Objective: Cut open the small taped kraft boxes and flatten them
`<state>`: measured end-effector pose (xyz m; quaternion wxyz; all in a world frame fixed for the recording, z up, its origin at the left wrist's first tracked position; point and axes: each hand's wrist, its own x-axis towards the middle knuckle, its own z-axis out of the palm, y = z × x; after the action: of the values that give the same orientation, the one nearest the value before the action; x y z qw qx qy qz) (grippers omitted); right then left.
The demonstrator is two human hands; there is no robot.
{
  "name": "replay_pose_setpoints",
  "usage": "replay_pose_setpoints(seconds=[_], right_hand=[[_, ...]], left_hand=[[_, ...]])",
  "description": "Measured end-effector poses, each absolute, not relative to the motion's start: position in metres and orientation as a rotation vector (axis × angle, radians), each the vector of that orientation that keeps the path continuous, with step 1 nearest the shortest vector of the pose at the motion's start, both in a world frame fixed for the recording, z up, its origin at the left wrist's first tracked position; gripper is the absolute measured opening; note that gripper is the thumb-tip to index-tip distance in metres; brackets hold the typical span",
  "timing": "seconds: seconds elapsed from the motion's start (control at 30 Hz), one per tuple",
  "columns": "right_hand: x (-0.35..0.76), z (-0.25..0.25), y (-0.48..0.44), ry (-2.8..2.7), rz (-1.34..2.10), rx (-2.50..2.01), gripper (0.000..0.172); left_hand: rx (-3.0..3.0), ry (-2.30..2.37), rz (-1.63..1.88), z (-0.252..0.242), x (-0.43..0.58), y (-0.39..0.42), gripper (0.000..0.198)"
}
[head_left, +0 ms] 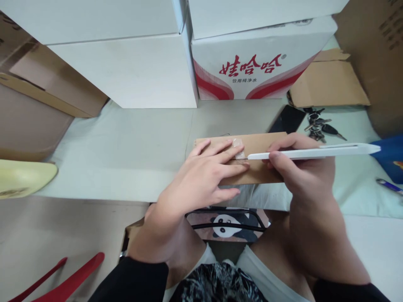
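Observation:
My left hand [208,170] lies flat with fingers spread on a small brown cardboard box [264,140], pressing near a strip of clear tape [237,147]. In my right hand [302,167] is a slim white pen [340,150] with a clip, gripped between thumb and fingers. Its tip points left, at the box's middle, close to my left fingertips. Whether the tip touches the cardboard I cannot tell. My right fingers rest against the box's right end. Part of the box is hidden under both hands.
Behind stand large white cartons [151,75] and a white-and-red carton [252,84]. A black phone [288,119], keys [321,126] and a cardboard piece [330,84] lie back right. A blue pen [388,185] lies at right. Brown boxes [59,71] and a yellow object [25,178] are left.

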<state>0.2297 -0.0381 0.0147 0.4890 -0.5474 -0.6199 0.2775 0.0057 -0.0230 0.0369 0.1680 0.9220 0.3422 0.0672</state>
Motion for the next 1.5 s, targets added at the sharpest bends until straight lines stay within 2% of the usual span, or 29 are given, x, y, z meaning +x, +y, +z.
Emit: replay_pose_setpoints(seconds=[0.77,1.0,1.5], right_hand=[[0.2229,0.0236,-0.0358,-1.722,0.557,-1.396,0.013],[0.2231,0.0224,-0.0351,-1.807,0.530,-1.362,0.009],[0.2212,0.0240,-0.0340,-1.707,0.495,-1.347,0.013]], left_hand=[[2.601,0.976,0.231,0.0351,0.0068,-0.0227,0.044],[2.618,0.990,0.205,0.0345,0.0071,-0.0228,0.046],[2.623,0.992,0.220,0.0350,0.0077,-0.0224,0.039]])
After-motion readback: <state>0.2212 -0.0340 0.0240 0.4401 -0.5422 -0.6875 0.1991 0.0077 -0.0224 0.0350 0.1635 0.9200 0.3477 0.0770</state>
